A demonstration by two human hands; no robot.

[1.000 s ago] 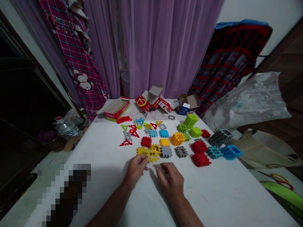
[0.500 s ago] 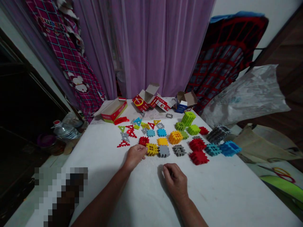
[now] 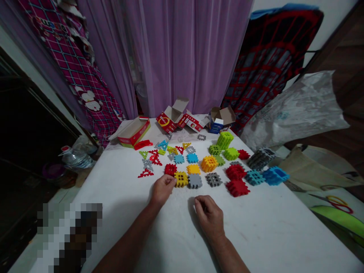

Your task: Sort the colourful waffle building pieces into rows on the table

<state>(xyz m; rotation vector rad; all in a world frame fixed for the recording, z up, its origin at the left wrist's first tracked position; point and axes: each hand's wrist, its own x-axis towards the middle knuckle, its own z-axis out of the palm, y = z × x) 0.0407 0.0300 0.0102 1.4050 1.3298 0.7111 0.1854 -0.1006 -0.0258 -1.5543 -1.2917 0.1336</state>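
My left hand point(image 3: 162, 191) is closed at the left side of a stack of yellow toothed building pieces point(image 3: 181, 179), thumb and fingertips on its edge. Just behind those fingers is a red building piece stack point(image 3: 170, 169). A grey stack point(image 3: 195, 181) stands right beside the yellow one, with an orange-yellow stack point(image 3: 193, 169) behind it. My right hand point(image 3: 210, 216) rests on the white table, fingers loosely curled in, and nothing shows in it. Nearest beyond it are the grey stack and a dark grey stack point(image 3: 213, 179).
Small triangular pieces point(image 3: 146, 173) lie at the left. Orange point(image 3: 209, 163), lime green point(image 3: 225, 140), red point(image 3: 237, 187) and blue point(image 3: 275, 176) stacks stand to the right. Opened cardboard boxes point(image 3: 133, 132) line the back edge. Scissors point(image 3: 332, 203) lie off the table's right side.
The view has shifted slightly, so the table things sit a little further left. My left hand remains at the yellow stack, and my right hand stays curled on the table.
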